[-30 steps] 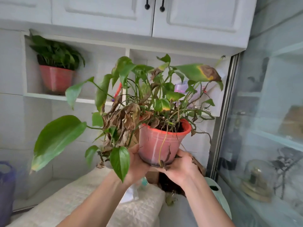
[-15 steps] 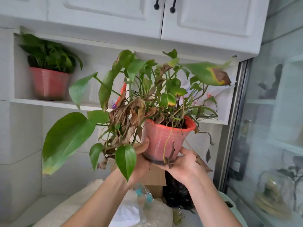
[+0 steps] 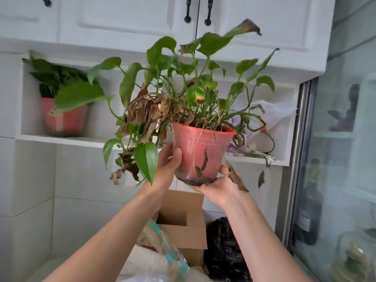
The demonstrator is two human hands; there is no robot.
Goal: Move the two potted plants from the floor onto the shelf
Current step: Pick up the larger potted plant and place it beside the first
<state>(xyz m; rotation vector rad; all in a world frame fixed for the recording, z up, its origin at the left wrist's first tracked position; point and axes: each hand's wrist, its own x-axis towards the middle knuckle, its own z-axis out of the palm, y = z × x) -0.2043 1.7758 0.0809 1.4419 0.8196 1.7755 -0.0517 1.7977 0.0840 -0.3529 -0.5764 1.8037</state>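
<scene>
Two hands clamped on one red pot, held in the air in front of the shelf. Left hand wrapped round the pot's left side, thumb on the front wall. Right hand cupped under the base, palm up. Green and dry brown leaves spilling left of the grip. Second potted plant up left of the grip, standing on the shelf. Cardboard box below the grip.
</scene>
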